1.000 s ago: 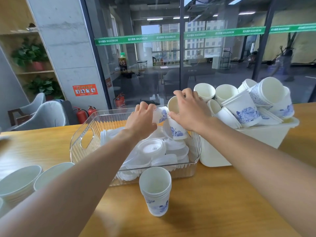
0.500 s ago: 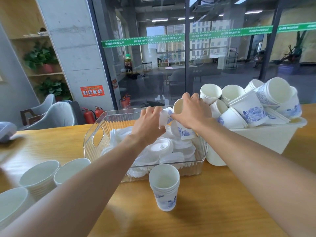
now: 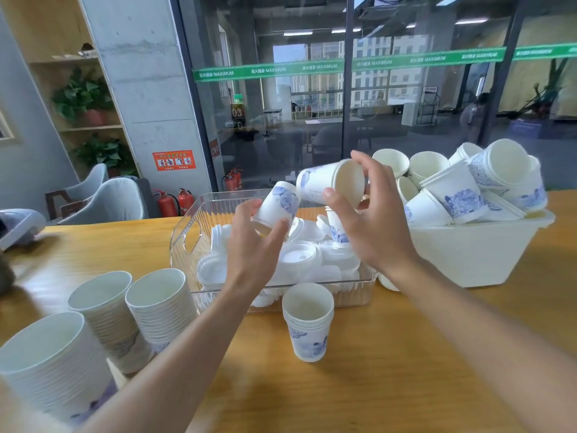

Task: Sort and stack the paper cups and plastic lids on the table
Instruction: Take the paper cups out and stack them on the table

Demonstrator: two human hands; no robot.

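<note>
Head view: the left hand [image 3: 249, 242] and right hand [image 3: 371, 223] each gripped a cup [image 3: 276, 207], another cup [image 3: 331, 182]; nesting them likely came next.

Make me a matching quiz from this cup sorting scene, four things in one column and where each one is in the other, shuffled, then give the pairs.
Things
1. plastic lids
2. short cup stack
3. loose cup pile
4. small cup

Places
A. upright on the wooden table, in front of the clear bin
B. held by the left hand
C. in the white tub
D. in the clear bin

Pairs: 1-D, 2-A, 3-C, 4-B
</note>
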